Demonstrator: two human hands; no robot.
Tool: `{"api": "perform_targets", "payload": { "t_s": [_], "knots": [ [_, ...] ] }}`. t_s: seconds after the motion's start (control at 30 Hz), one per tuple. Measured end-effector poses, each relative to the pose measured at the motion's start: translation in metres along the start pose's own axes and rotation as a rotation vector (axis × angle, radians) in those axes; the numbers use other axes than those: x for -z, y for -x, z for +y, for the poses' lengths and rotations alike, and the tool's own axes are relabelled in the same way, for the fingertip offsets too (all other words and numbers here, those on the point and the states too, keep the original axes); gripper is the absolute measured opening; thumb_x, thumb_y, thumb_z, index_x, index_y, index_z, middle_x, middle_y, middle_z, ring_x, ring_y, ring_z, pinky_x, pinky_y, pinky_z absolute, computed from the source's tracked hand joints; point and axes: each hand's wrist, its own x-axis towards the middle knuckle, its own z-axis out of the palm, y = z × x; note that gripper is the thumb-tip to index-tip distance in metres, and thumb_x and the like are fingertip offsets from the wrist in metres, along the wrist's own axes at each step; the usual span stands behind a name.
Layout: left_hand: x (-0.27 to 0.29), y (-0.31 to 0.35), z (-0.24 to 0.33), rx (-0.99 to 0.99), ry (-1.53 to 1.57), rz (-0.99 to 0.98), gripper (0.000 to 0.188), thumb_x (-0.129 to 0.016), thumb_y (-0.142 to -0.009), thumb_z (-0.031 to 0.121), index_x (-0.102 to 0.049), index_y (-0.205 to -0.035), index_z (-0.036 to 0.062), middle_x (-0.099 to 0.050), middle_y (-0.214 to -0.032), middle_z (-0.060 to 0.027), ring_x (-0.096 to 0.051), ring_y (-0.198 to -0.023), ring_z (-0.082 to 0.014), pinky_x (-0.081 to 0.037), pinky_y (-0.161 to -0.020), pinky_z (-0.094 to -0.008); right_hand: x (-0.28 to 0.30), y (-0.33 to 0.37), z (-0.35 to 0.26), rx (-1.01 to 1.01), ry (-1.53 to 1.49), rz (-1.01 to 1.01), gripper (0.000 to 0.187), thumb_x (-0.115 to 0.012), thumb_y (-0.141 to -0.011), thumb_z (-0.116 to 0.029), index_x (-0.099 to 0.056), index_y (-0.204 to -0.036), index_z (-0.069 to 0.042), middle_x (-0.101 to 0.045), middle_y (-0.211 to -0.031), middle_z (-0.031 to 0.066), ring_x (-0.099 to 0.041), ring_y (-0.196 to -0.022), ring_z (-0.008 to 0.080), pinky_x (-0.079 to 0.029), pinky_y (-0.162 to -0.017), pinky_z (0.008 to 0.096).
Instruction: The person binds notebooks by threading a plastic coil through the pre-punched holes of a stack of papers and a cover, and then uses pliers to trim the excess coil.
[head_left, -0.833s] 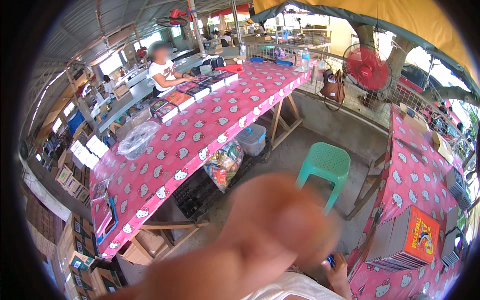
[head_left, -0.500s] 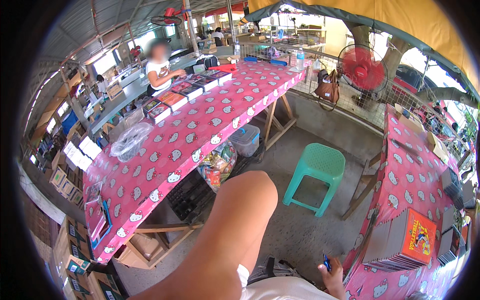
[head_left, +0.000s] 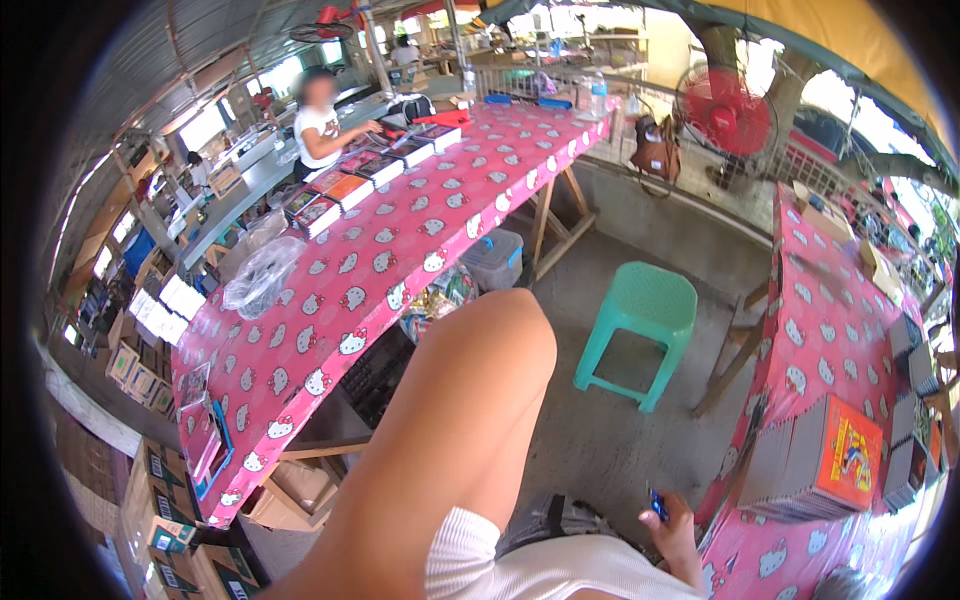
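At the lower right, beside the near edge of the right-hand table, my right hand (head_left: pixel 674 524) is closed round a small blue tool (head_left: pixel 656 503) whose kind I cannot make out. My left arm (head_left: pixel 470 390) is raised and bent, its elbow filling the lower middle. The left hand itself is outside the picture. Nearest to my right hand, a thick stack of spiral-edged notebooks (head_left: pixel 826 462) with an orange cover lies on the pink-covered right table (head_left: pixel 790 560). More dark-edged stacks (head_left: pixel 908 452) stand behind it.
A green plastic stool (head_left: pixel 640 330) stands on the floor between the tables. The long pink table (head_left: pixel 390 240) carries rows of books (head_left: pixel 345 188) and a clear plastic bag (head_left: pixel 262 278). A co-worker (head_left: pixel 320 130) stands behind it. Cardboard boxes (head_left: pixel 165 510) sit at lower left.
The view has shifted a little, and the stool and tables sit slightly differently in it. My right hand still holds the blue tool; my left arm stays raised and bent.
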Motion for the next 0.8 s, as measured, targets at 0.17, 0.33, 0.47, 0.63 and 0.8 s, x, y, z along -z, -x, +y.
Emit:
{"api": "perform_targets", "payload": {
  "t_s": [0.17,0.33,0.47,0.63,0.8],
  "knots": [
    [-0.033,0.024,0.009,0.001,-0.028,0.658,0.02,-0.058,-0.086,0.019,-0.055,-0.098,0.0032,-0.057,-0.092,-0.0056,-0.053,-0.076,-0.0229,-0.042,-0.081,-0.0336,0.005,0.023,-0.012,-0.322,-0.46,0.087,0.052,-0.058,-0.087,-0.047,-0.046,-0.103,0.0,-0.057,-0.078,0.0079,-0.054,-0.069,0.0124,-0.045,-0.057,0.0286],
    [-0.099,0.094,-0.072,0.585,0.316,0.809,0.028,-0.062,-0.085,0.026,-0.057,-0.107,0.0095,-0.06,-0.1,-0.0029,-0.056,-0.084,-0.0184,-0.044,-0.082,-0.0333,0.052,0.069,-0.045,-0.466,-0.458,0.364,0.035,-0.051,-0.093,-0.033,-0.044,-0.107,-0.002,-0.059,-0.084,0.0086,-0.054,-0.07,0.0113,-0.045,-0.061,0.0281],
    [-0.223,0.155,-0.147,1.089,0.644,0.531,0.051,-0.063,-0.083,0.039,-0.054,-0.123,0.0085,-0.059,-0.116,-0.0085,-0.059,-0.101,-0.0218,-0.046,-0.088,-0.0373,0.093,0.103,-0.04,-0.395,-0.128,0.824,0.028,-0.06,-0.087,-0.022,-0.055,-0.105,-0.002,-0.059,-0.085,0.0087,-0.056,-0.075,0.0143,-0.045,-0.067,0.028],
    [-0.353,0.195,-0.178,1.048,0.47,-0.456,0.061,-0.054,-0.085,0.055,-0.047,-0.133,0.0193,-0.047,-0.136,-0.0087,-0.037,-0.13,-0.0322,-0.021,-0.103,-0.0587,0.126,0.108,-0.035,-0.395,0.29,0.97,0.03,-0.067,-0.081,-0.022,-0.058,-0.104,-0.004,-0.06,-0.09,0.0127,-0.059,-0.08,0.0271,-0.046,-0.069,0.0338],
    [-0.411,0.216,-0.177,0.976,0.328,-0.783,0.052,-0.052,-0.087,0.051,-0.048,-0.133,0.0281,-0.039,-0.144,-0.0014,-0.022,-0.139,-0.0266,-0.005,-0.105,-0.0641,0.144,0.093,-0.015,-0.328,0.58,0.959,0.037,-0.07,-0.077,-0.032,-0.06,-0.105,-0.009,-0.058,-0.093,0.0103,-0.056,-0.087,0.0296,-0.044,-0.074,0.0393]
  ]
}}
